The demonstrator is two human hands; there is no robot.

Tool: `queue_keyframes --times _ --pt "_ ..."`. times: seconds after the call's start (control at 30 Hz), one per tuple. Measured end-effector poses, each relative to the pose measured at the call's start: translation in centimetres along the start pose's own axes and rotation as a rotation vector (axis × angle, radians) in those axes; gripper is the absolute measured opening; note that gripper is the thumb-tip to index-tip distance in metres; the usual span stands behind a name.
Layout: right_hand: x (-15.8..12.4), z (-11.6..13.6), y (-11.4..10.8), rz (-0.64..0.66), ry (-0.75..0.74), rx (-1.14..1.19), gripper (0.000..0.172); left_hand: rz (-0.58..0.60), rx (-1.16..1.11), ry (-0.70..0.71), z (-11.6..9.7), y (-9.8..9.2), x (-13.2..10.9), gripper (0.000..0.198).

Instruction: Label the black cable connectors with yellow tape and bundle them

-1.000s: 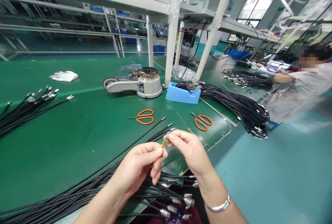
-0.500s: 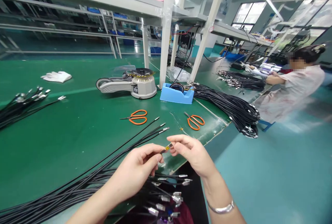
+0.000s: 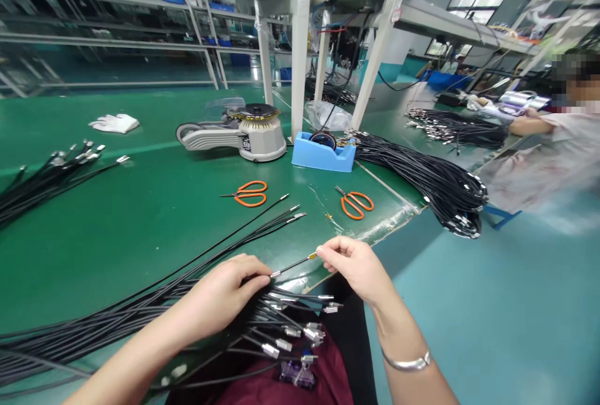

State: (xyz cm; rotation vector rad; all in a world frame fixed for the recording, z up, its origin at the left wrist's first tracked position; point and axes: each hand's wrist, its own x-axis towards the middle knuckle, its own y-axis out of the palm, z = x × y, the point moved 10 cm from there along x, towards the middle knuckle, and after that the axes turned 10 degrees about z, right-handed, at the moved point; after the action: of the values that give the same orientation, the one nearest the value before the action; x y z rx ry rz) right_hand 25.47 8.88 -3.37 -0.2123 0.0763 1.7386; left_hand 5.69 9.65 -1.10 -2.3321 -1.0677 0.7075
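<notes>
A short stretch of thin black cable (image 3: 296, 264) runs taut between my hands, above the green table edge. My left hand (image 3: 234, 286) pinches it by a silver metal sleeve (image 3: 275, 274), thumb against fingers. At the other end, my right hand (image 3: 354, 267) is closed on the cable tip, with a bit of yellow tape (image 3: 312, 256) showing just outside the fingertips. The tip itself is hidden. Below and left of my hands lies a bundle of black cables (image 3: 117, 324), several with silver connectors (image 3: 284, 344) hanging over my lap.
Orange-handled scissors (image 3: 250, 194) and a second pair (image 3: 355, 202) lie ahead. Behind them stand a grey tape dispenser (image 3: 262, 142) and a blue tape holder (image 3: 323, 156). Coiled black cables (image 3: 422, 174) overhang the right edge. A white glove (image 3: 115, 123) lies left; a person (image 3: 562, 136) sits right.
My hands have drawn apart, the left sliding left and down. More cable now shows between them, including the silver sleeve. The camera view has shifted a little.
</notes>
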Motion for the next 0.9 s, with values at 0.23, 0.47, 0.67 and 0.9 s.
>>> queue_keyframes --times 0.23,0.47,0.67,0.9 --pt "-0.8 0.3 0.0 0.076 -0.013 -0.026 0.02 0.116 -0.078 -0.048 -1.4 1.6 1.6 0.026" --pt "-1.2 0.0 -0.2 0.005 -0.023 0.009 0.019 0.221 -0.116 -0.001 -3.7 3.5 3.7 0.03" --pt "-1.3 -0.8 -0.7 -0.041 0.011 0.051 0.024 0.041 -0.033 0.07 -4.7 2.5 4.1 0.022" --pt "-1.4 -0.4 -0.2 -0.011 -0.021 0.085 0.022 0.121 -0.133 -0.016 -4.0 3.4 3.7 0.031"
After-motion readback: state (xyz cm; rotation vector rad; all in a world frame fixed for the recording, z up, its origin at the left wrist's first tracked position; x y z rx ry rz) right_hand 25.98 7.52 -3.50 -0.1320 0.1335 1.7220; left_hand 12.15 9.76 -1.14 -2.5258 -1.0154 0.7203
